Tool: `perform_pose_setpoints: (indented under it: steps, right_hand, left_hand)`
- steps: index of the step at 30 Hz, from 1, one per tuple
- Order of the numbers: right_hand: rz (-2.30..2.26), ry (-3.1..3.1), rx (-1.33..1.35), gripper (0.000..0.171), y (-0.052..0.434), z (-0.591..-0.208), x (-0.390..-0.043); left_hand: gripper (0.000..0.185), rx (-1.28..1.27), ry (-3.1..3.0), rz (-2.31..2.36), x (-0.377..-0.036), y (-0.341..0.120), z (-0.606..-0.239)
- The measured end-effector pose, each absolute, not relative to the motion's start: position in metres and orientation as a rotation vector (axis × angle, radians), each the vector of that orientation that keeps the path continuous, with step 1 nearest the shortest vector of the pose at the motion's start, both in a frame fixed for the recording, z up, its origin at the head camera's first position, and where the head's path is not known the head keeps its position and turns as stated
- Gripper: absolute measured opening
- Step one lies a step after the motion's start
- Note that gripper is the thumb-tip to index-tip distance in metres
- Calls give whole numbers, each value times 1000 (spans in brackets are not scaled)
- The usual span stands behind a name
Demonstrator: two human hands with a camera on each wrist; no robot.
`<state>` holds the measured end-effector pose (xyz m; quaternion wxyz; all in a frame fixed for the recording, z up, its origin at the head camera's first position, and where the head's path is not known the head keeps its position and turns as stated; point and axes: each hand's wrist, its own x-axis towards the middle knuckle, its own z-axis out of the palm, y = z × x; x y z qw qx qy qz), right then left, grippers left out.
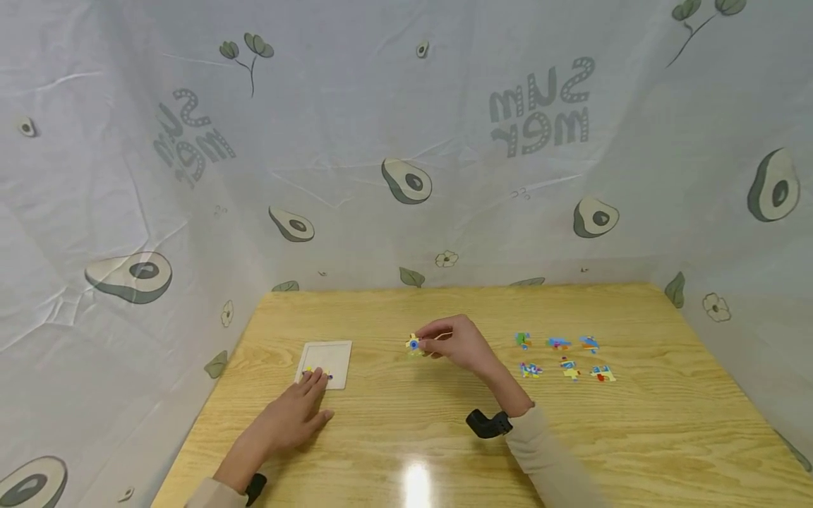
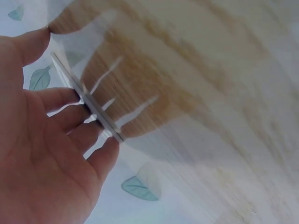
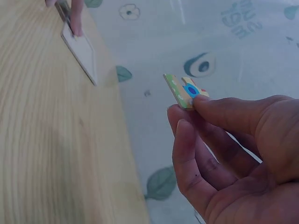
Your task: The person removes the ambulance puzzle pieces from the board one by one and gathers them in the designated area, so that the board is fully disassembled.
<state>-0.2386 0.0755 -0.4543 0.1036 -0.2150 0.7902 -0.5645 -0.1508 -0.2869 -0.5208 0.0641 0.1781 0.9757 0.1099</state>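
The right hand (image 1: 459,345) pinches a puzzle piece (image 1: 414,344) above mid-desk; the tray (image 1: 327,363) lies toward the desk's left edge, pinned by the left hand's (image 1: 293,416) flat fingers (image 1: 314,378).

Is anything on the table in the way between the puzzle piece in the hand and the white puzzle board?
No. Only bare table lies between the puzzle piece in the right hand and the board, whose near edge the left hand touches.
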Motion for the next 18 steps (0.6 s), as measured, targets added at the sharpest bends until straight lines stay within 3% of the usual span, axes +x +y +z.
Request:
perform_pose_setpoints:
  steps: [18]
  right_hand:
    - [-1669,2459,-291,39,210,-444,-217]
  left_hand:
    - [73,565,2946,209,-146,-286,-531]
